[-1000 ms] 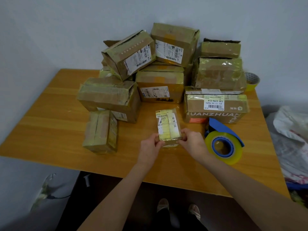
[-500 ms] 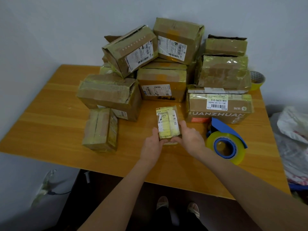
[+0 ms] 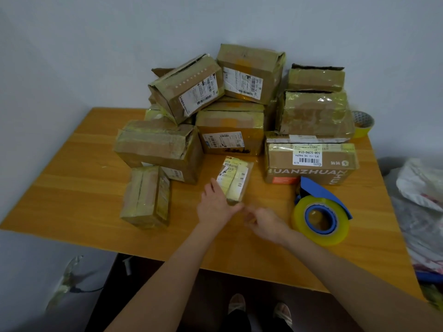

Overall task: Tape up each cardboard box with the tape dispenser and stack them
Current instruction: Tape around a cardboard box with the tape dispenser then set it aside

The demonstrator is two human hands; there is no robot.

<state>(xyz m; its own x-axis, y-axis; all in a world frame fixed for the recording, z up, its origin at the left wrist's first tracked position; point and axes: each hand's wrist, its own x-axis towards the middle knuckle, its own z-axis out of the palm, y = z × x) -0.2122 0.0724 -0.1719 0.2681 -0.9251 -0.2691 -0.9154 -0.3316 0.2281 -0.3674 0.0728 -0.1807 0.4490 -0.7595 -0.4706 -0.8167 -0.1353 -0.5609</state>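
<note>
A small taped cardboard box [image 3: 234, 179] with white and yellow labels lies tilted on the wooden table [image 3: 72, 188]. My left hand [image 3: 215, 204] grips its near left end. My right hand [image 3: 266, 224] is off the box, blurred, just right of its near corner, with fingers loosely curled and nothing in it. The blue tape dispenser [image 3: 320, 212] with a yellowish tape roll stands to the right of my right hand. A pile of taped cardboard boxes [image 3: 230, 130] fills the back of the table.
A narrow taped box [image 3: 146, 196] stands at the left front. A second tape roll [image 3: 363, 123] sits at the back right table edge. Plastic bags [image 3: 422, 207] lie beyond the right edge. The table's near edge crosses above my feet.
My right hand has let go of the small box and drawn back toward me. The box has turned and tilted to the right under my left hand.
</note>
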